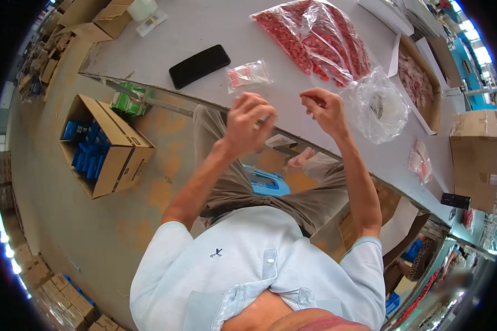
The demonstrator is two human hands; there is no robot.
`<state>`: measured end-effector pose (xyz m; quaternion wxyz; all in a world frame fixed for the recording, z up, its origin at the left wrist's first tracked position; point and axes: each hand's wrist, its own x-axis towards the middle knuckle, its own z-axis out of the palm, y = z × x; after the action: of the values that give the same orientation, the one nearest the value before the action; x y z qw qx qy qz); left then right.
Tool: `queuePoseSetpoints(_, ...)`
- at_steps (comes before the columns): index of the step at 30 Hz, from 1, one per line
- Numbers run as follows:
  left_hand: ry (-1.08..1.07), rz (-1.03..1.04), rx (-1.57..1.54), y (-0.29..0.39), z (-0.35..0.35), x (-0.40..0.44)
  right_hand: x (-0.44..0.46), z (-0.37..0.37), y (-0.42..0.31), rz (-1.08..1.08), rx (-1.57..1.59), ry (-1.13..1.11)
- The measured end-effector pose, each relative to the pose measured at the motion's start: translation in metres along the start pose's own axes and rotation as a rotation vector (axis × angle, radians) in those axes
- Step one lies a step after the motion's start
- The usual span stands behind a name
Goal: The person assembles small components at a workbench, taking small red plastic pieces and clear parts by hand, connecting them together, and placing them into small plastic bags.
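Note:
My left hand point(249, 122) is above the table's near edge, its fingers curled in; whatever they may hold is hidden. Just beyond it lies a small clear plastic bag point(248, 75) with red pieces inside. My right hand point(324, 110) is over the table with thumb and fingers pinched together, and I cannot make out anything between them. Close beyond that hand is a large clear bag point(326, 41) full of small red pieces, its crumpled open end point(376, 107) spread to the right. A black phone point(199, 66) rests left of the small bag.
An open carton point(417, 83) holding filled small bags stands at the right, near another small bag point(421, 161) and a closed cardboard box point(475, 157). On the floor at left is a carton point(119, 157) with blue boxes. A blue stool point(268, 182) shows between my legs.

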<state>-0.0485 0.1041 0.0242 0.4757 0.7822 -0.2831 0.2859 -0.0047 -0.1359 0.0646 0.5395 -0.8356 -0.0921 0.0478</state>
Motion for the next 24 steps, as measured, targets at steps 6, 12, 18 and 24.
queuePoseSetpoints(6, 0.057, -0.004, 0.354, -0.039, -0.03, 0.009, 0.069, 0.045, 0.009, -0.091, -0.146, 0.114)
queuePoseSetpoints(12, -0.143, -0.066, 0.451, -0.044, -0.015, 0.016, 0.105, 0.055, 0.003, 0.158, -0.235, -0.014)
queuePoseSetpoints(18, -0.175, -0.122, 0.493, -0.05, -0.013, 0.011, 0.106, 0.052, 0.013, 0.202, 0.206, -0.106)
queuePoseSetpoints(24, -0.202, -0.15, 0.499, -0.048, -0.012, 0.011, 0.102, 0.049, 0.021, 0.232, 0.427, -0.079)
